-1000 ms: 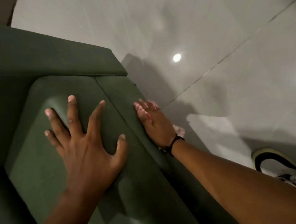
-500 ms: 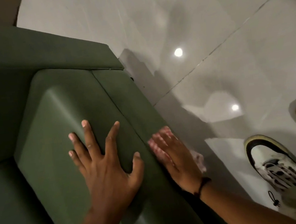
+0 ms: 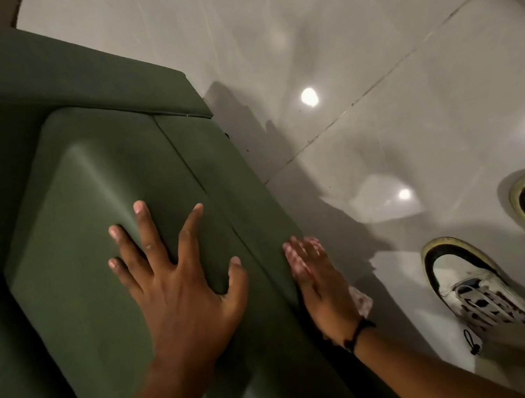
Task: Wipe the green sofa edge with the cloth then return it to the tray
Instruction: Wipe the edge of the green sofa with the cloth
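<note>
The green sofa (image 3: 93, 194) fills the left half of the view, its outer side edge (image 3: 249, 207) running down toward me. My left hand (image 3: 178, 276) lies flat on top of the armrest cushion, fingers spread, holding nothing. My right hand (image 3: 323, 287) presses flat against the sofa's outer side with a pink-and-white checked cloth (image 3: 361, 301) under the palm; only bits of the cloth show at the fingertips and by the wrist. No tray is in view.
Glossy pale floor tiles (image 3: 368, 51) with bright light reflections lie to the right of the sofa. My two white-and-black shoes (image 3: 466, 285) stand on the floor at the lower right, close to the sofa's side.
My right hand with the cloth has slid along the sofa's side edge toward me. My left hand has shifted back along the cushion top as well.
</note>
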